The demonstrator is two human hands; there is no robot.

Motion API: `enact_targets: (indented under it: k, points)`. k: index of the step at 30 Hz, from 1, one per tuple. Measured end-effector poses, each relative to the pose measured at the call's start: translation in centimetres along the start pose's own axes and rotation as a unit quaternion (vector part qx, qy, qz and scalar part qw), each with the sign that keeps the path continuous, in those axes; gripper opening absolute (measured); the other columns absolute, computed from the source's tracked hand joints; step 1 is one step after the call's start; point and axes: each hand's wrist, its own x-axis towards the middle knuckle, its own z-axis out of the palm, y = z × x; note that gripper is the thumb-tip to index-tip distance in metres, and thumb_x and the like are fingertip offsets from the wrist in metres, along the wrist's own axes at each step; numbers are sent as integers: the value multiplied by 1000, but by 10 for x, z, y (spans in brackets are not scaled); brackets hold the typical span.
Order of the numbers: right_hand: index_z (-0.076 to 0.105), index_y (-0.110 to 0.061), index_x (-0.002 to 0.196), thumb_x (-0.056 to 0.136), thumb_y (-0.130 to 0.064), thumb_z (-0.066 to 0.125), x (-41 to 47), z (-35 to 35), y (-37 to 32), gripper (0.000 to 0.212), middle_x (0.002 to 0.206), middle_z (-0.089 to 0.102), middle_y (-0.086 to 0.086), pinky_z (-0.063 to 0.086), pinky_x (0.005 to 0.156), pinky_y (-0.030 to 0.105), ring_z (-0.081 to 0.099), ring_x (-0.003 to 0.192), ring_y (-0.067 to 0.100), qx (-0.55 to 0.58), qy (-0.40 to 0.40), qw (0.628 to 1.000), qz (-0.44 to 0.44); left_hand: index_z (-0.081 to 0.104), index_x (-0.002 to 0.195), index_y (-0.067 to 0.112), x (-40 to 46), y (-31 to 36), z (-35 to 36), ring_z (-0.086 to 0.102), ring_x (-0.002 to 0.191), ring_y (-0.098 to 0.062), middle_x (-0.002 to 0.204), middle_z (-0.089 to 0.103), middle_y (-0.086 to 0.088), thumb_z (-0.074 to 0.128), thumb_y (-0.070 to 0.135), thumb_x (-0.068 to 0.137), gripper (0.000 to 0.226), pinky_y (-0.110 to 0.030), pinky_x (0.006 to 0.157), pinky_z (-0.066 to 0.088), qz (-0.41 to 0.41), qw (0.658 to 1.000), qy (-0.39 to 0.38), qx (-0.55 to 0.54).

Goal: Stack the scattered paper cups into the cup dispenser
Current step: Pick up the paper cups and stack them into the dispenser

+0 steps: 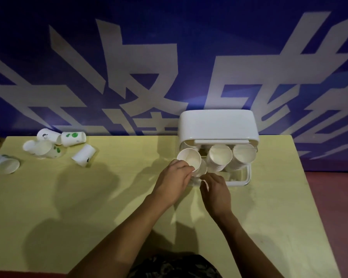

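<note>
Gripping a paper cup [189, 159] at the dispenser's [217, 125] left slot, mouth toward the camera.

Held by the left hand [174, 177], fingers curled round the cup's thin white wall at the smooth, rounded white plastic dispenser standing at the back edge of the matte yellow-green table [88, 207]. Filled in the middle and right slots with nested stacks [230, 157] of round rims. Curled just beside, the right hand [215, 190], fingertips at the dispenser's clear base; hold there cannot be told. Scattered well apart at the table's far left, loose cups [48, 146], tapered, some green-printed, most lying on their sides.
</note>
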Motion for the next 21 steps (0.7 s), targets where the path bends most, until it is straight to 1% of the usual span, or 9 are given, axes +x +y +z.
enact_targets:
  k: [3, 5, 9, 12, 14, 16, 19, 21]
  points:
    - [70, -13, 101, 89, -9, 61, -10, -3, 7, 16, 102, 69, 2, 51, 74, 36, 59, 96, 26, 12, -5, 999, 32, 67, 118, 17, 12, -3, 16, 50, 110, -16, 115, 62, 1, 50, 18, 97, 27, -30, 93, 44, 8, 999, -41, 21]
    - [70, -14, 101, 89, -9, 61, -15, -5, 12, 16, 101, 69, 0, 51, 74, 36, 59, 96, 25, 11, -11, 999, 41, 66, 115, 16, 22, -1, 23, 48, 109, -18, 114, 61, 0, 50, 15, 96, 25, -32, 91, 45, 15, 997, -53, 47]
    - [70, -16, 98, 88, -9, 61, -19, -9, 19, 15, 97, 69, -1, 49, 70, 35, 59, 91, 26, 5, -15, 999, 46, 61, 111, 16, 39, 11, 36, 48, 109, -21, 112, 59, -2, 49, 4, 92, 25, -28, 91, 40, 43, 986, -105, 126]
    - [70, -16, 96, 87, -8, 63, -19, -10, 21, 14, 95, 69, -1, 50, 68, 35, 60, 88, 26, 5, -3, 999, 49, 64, 109, 17, 40, 11, 47, 50, 107, -22, 113, 59, -2, 56, 3, 89, 26, -29, 87, 45, 17, 982, -136, 128]
    - [70, -16, 97, 87, -9, 63, -20, -10, 21, 14, 96, 70, -1, 50, 68, 34, 61, 89, 25, 10, 3, 999, 49, 63, 111, 16, 38, 9, 55, 50, 107, -23, 117, 59, -2, 56, 2, 89, 27, -30, 91, 46, 31, 979, -157, 124]
    - [70, -17, 99, 87, -9, 63, -21, -10, 21, 16, 99, 70, -1, 51, 70, 34, 62, 90, 25, 8, 9, 999, 51, 62, 115, 15, 38, 5, 62, 50, 108, -23, 123, 59, -3, 52, 7, 93, 25, -32, 96, 45, 36, 978, -168, 116]
    - [69, -18, 106, 88, -12, 62, -25, -10, 21, 21, 105, 70, -2, 52, 74, 34, 62, 95, 23, 9, 10, 998, 61, 60, 119, 16, 41, 0, 67, 49, 111, -23, 126, 57, -2, 45, 23, 99, 26, -35, 95, 43, 7, 984, -164, 70]
    - [67, -18, 113, 89, -17, 63, -27, -9, 20, 24, 109, 69, -2, 52, 78, 34, 62, 98, 22, 23, 7, 998, 64, 58, 121, 20, 38, -2, 64, 48, 113, -20, 125, 56, 2, 47, 30, 98, 27, -33, 91, 45, 7, 993, -112, 30]
